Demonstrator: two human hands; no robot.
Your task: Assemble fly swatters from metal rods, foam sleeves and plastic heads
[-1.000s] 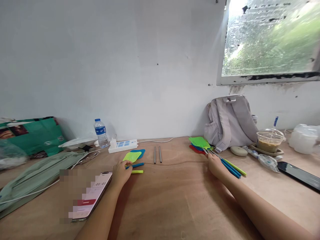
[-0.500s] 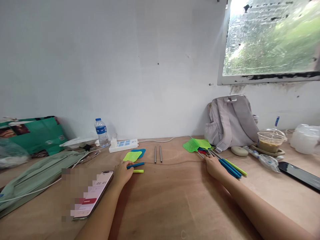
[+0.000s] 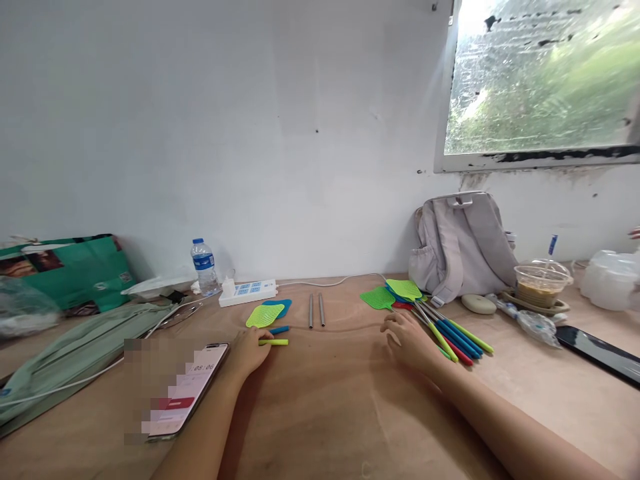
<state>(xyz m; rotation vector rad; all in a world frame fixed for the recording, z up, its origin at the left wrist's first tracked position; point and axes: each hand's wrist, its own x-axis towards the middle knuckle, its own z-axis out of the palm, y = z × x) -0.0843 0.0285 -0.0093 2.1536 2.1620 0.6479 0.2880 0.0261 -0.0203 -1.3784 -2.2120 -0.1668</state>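
Observation:
My left hand [image 3: 247,352] lies on the wooden table [image 3: 325,400], fingers closed round the end of a short yellow-green handle [image 3: 275,342]. A short blue handle [image 3: 280,329] lies just beyond it. Behind these are a loose yellow-green swatter head [image 3: 263,315], a blue head [image 3: 281,305] and two grey metal rods [image 3: 315,309]. My right hand [image 3: 406,339] rests on the table with fingers loosely apart, holding nothing. It sits beside a pile of fly swatters [image 3: 450,333]. One green swatter head [image 3: 377,298] is pulled out to the left of the pile.
A phone with a lit screen [image 3: 187,392] lies left of my left arm. At the wall: power strip [image 3: 247,291], water bottle [image 3: 203,267], grey backpack [image 3: 463,243], drink cup [image 3: 540,280]. A black phone [image 3: 597,350] lies far right; green bag [image 3: 65,270] and grey-green cloth [image 3: 75,347] far left.
My right hand drew one green swatter left out of the pile, then slid left off it. My left hand shifted from the blue handle to the yellow-green one.

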